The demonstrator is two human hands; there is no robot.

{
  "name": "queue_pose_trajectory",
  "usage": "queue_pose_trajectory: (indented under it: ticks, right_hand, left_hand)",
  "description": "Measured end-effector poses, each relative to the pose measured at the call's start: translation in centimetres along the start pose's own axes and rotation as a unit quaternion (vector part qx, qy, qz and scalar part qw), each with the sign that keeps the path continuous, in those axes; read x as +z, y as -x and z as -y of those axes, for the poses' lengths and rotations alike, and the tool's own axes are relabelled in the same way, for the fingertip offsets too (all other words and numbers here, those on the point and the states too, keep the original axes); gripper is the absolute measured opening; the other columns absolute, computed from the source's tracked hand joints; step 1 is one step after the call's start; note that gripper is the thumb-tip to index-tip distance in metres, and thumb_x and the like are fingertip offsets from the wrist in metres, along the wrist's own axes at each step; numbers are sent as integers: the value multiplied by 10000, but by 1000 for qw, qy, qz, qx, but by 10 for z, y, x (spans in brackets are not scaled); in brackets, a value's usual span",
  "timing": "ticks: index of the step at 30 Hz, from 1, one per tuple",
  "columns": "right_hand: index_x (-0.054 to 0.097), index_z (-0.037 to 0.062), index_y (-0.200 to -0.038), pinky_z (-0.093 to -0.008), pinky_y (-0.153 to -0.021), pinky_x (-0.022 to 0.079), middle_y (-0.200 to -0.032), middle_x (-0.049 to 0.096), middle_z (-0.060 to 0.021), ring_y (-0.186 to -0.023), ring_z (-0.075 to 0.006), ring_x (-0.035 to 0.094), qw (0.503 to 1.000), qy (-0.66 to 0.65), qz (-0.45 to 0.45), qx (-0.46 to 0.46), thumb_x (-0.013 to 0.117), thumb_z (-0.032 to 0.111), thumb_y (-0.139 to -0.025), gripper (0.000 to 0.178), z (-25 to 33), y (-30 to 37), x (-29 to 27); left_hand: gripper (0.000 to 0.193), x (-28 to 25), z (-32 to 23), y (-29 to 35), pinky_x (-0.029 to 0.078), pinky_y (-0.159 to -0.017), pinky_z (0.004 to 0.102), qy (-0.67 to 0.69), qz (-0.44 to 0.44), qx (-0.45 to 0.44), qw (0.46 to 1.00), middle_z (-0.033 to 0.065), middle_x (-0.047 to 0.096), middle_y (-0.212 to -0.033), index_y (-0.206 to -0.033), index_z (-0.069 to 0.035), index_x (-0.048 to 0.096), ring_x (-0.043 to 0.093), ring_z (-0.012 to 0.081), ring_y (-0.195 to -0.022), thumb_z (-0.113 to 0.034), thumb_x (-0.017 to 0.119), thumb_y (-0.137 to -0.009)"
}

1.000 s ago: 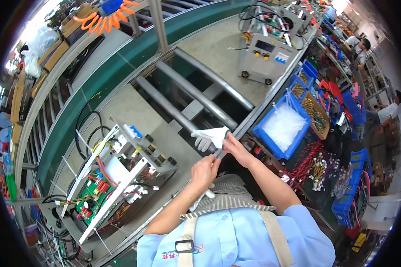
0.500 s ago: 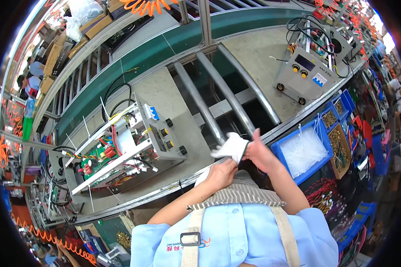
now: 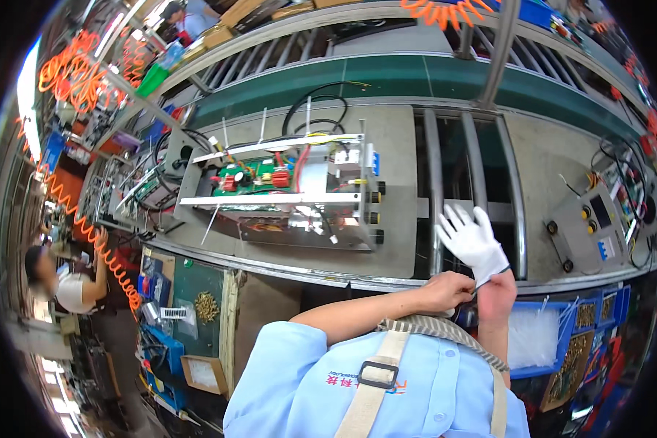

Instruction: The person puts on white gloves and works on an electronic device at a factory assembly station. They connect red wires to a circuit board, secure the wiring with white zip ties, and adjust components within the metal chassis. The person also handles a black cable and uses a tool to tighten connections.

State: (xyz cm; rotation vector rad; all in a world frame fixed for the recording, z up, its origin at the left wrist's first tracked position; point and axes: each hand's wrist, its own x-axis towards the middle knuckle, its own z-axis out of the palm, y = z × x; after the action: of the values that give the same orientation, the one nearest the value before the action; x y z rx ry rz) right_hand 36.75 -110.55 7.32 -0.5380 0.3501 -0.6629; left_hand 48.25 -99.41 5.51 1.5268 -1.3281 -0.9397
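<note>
A white glove [image 3: 469, 237] covers the fingers of my right hand [image 3: 495, 290], which are spread apart above the metal rollers [image 3: 476, 157]. Bare skin shows at the base of that hand, below the dark-edged cuff. My left hand [image 3: 447, 292] is bare and closed on the cuff, beside the right wrist. Left of both hands, an open-topped metal machine [image 3: 292, 223] with a green circuit board, wires and black knobs rests on a flat board [image 3: 394, 274]. Neither hand touches it.
Another grey machine [image 3: 591, 226] stands at the right. Blue bins [image 3: 536, 336] with white plastic strips and small brass parts lie near right. Orange coiled hoses [image 3: 77, 73] hang at left. Another person [image 3: 69, 285] is at far left.
The view has swung, so the machines and bench appear shifted right. The glove, crumpled before with my right thumb outside, is now spread over that hand's fingers. My left hand stays at the cuff.
</note>
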Motion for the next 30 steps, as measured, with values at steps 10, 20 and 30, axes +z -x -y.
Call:
queue_pose_trajectory:
  ticks: [10, 20, 30]
  right_hand:
    - [541, 0, -1223, -348, -1060, 337, -1228, 577, -92, -1184, -195, 509, 982, 158, 46, 90, 395, 264, -1009, 371, -52, 8, 5]
    - [402, 70, -1441, -472, -1155, 271, -1504, 376, -142, -1388, -296, 334, 881, -202, -62, 423, 483, 422, -960, 602, -88, -77, 40]
    - [395, 132, -1463, -442, -1161, 259, -1472, 434, -103, -1409, -253, 334, 946, -90, 20, 310, 432, 398, -980, 552, -91, -92, 71]
  left_hand:
    - [168, -16, 21, 10, 502, -661, 371, 88, -239, -66, 965, 129, 653, -830, -933, -12, 598, 657, 271, -739, -146, 650, -847]
    - [141, -26, -6, 43, 481, -620, 495, -94, -65, 71, 991, 183, 632, -743, -930, -59, 557, 631, 411, -712, -175, 614, -872]
    - [135, -33, -26, 33, 460, -620, 498, -94, -123, 70, 985, 186, 619, -744, -947, -55, 531, 623, 416, -720, -166, 577, -886]
